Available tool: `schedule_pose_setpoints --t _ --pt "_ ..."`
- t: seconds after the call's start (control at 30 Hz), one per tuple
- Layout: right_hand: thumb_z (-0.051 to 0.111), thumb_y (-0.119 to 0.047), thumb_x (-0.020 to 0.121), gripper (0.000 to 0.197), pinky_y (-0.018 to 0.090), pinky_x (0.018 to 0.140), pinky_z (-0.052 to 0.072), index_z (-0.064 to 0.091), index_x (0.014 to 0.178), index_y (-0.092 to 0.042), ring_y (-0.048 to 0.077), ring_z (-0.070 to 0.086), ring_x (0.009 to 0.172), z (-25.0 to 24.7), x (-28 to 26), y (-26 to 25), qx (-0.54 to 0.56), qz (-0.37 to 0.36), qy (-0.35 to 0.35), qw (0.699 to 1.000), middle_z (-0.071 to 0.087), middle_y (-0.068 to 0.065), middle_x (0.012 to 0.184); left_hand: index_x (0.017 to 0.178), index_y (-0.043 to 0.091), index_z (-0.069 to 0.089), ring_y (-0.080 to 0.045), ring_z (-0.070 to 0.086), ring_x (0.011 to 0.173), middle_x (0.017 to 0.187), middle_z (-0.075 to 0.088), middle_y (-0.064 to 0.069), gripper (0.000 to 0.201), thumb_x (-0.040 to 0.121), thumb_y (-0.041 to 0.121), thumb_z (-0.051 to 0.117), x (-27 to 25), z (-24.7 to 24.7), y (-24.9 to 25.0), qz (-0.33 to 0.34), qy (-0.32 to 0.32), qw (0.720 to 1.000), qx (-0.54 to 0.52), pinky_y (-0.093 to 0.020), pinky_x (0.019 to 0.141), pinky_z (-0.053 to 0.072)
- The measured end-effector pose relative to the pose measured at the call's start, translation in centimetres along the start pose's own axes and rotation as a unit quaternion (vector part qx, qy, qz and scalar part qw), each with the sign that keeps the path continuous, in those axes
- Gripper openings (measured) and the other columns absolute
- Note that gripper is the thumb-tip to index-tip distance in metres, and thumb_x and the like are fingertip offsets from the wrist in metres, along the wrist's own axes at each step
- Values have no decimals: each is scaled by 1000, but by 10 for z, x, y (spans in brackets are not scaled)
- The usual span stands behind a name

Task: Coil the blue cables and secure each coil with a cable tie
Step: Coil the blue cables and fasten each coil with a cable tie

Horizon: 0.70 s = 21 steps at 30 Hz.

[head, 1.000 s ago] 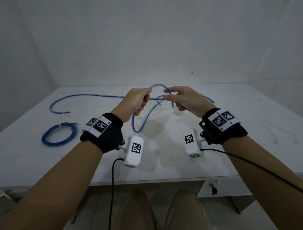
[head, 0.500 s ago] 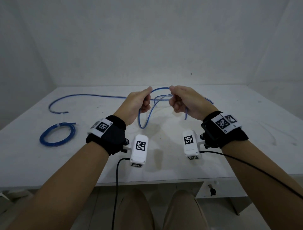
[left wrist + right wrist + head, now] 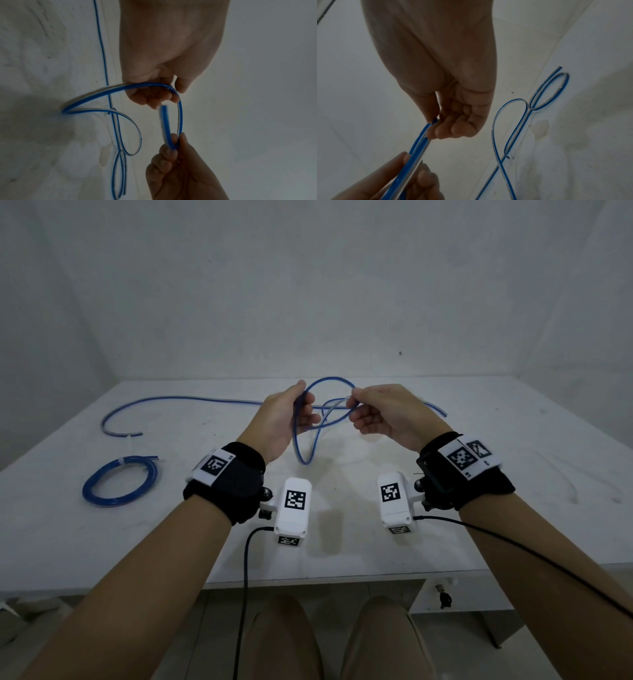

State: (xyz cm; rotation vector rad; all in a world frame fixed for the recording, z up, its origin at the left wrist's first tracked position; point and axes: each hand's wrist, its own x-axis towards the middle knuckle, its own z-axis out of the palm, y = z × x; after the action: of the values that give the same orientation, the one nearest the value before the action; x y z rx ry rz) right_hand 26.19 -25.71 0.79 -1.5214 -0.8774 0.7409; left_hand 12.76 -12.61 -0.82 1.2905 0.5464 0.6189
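Head view: both hands (image 3: 383, 412) pinch blue cable (image 3: 330, 381) loops.

A: Item, blue cable (image 3: 120, 88): where is it obscured?
B: Inside the left hand (image 3: 164, 54), behind curled fingers; its free end is motion-blurred in the left wrist view.
A: Right hand (image 3: 447, 94)?
B: Its pinch point is shadowed. The cable leaves the right wrist view's bottom edge.
A: Finished coil (image 3: 120, 482)?
B: Tie too small to judge.

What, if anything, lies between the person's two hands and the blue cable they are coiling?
Nothing visible does. The left hand and right hand both already grip the blue cable, holding a loop above the table.
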Motion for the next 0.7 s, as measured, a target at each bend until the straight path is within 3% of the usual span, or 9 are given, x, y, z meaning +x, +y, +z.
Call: schedule_pose_setpoints --t 0.13,0.23,0.3,0.43,0.6,0.7 --pt "54 -19 97 23 24 61 56 66 84 -4 16 65 59 -5 2 5 46 -12 31 998 68 9 69 75 15 57 -20 65 72 69 62 1 36 103 32 40 1 -6 -4 -6 4 1000 -12 -31 75 42" --pt "56 -17 96 21 26 65 59 67 86 -3 17 68 61 3 3 12 72 -16 37 997 71 9 69 78 15 57 -21 66 78 69 66 2 35 103 29 37 -1 -1 -4 -23 -1 996 -90 -31 80 46" --pt "57 -16 95 20 28 66 60 67 88 -1 18 69 62 9 4 17 92 -20 38 995 71 10 69 79 13 55 -19 64 67 60 58 2 34 104 26 37 -1 5 -2 -25 13 989 -145 -30 76 47" --pt "59 -16 94 19 28 65 59 68 91 1 19 71 64 17 2 23 104 -16 23 994 72 11 72 78 11 54 -12 45 45 47 40 4 33 104 22 38 3 10 0 -21 56 975 -215 -26 62 45" --pt "61 -15 93 19 28 64 60 68 94 3 19 71 63 23 -2 25 89 3 7 996 73 12 73 75 12 52 -7 29 37 43 29 8 34 104 23 37 7 10 0 -24 68 966 -248 -22 52 30" --pt "64 -21 92 21 30 64 61 66 93 1 23 70 64 27 -4 22 67 14 31 997 72 18 80 74 12 51 -7 26 35 41 27 9 35 104 22 36 9 9 1 -8 86 963 -255 -22 50 28"
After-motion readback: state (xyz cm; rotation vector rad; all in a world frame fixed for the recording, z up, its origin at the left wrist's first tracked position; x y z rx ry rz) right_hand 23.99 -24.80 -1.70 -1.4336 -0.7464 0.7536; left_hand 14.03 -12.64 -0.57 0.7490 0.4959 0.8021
